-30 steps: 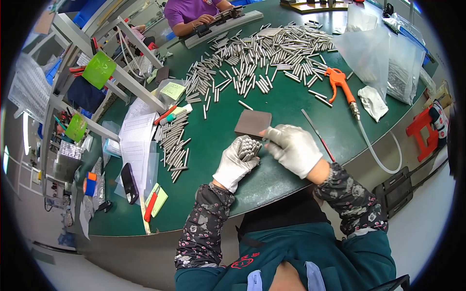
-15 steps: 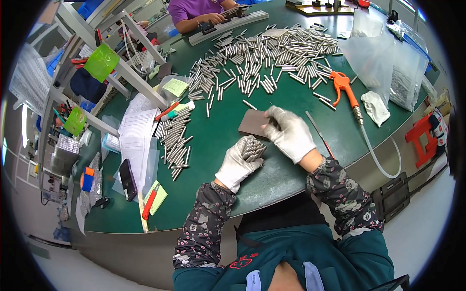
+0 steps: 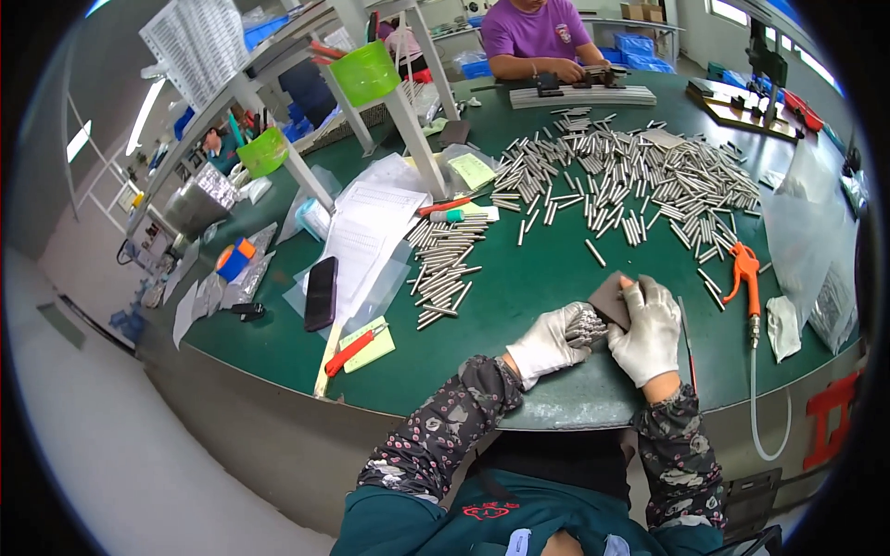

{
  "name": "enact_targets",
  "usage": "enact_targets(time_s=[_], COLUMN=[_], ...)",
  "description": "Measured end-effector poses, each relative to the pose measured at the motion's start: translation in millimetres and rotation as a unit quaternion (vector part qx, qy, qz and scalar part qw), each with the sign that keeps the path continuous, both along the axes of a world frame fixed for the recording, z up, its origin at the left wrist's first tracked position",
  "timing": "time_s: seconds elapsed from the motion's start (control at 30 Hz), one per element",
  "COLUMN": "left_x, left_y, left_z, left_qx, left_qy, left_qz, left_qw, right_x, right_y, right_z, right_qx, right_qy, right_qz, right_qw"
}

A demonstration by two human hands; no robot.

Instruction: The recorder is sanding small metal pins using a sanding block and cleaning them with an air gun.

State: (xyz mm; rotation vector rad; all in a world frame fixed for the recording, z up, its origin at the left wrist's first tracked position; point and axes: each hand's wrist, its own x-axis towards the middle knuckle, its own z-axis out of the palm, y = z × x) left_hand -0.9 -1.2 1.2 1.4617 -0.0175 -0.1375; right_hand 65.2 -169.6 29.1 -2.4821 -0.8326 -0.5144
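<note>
In white gloves, both my hands are close together over the near edge of the green table. My left hand is closed around a bundle of short metal pins, whose ends face the block. My right hand grips a flat grey-brown block, probably an abrasive one, and holds it tilted beside the bundle. Whether block and pin ends touch, I cannot tell. One loose metal pin lies just beyond the block. To the right of my right hand rests a thin tool with a red handle.
A wide heap of metal pins covers the far middle; a smaller pile lies left. An orange air gun with a hose is at right. A phone, papers and a cutter lie left. A person works opposite.
My right hand has closed on the block and lifted it from the table, tilting it toward the pin bundle. The view has turned left, so the scene appears shifted right.
</note>
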Motion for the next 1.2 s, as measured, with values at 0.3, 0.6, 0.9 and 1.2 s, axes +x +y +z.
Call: enact_targets(time_s=[0.3, 0.6, 0.9, 1.2], left_x=[2.0, 4.6, 2.9, 5.0], left_y=[-0.2, 1.3, -0.6, -1.9], left_z=[-5.2, -10.8, -2.7, -8.2], left_qx=[-0.038, -0.043, -0.050, -0.106], left_qy=[-0.059, -0.081, -0.080, -0.091], left_qz=[-0.014, -0.043, -0.039, -0.045], left_qw=[0.997, 0.995, 0.995, 0.989], right_x=[-2.5, -1.0, 0.5, 3.5], right_y=[6.1, 2.5, 2.9, 1.8], right_z=[-9.0, -16.6, -19.7, -25.3], right_qx=[-0.096, -0.047, -0.056, -0.056], right_qy=[0.012, 0.007, 0.008, -0.009], right_qz=[0.007, 0.016, 0.012, 0.024], right_qw=[0.995, 0.999, 0.998, 0.998])
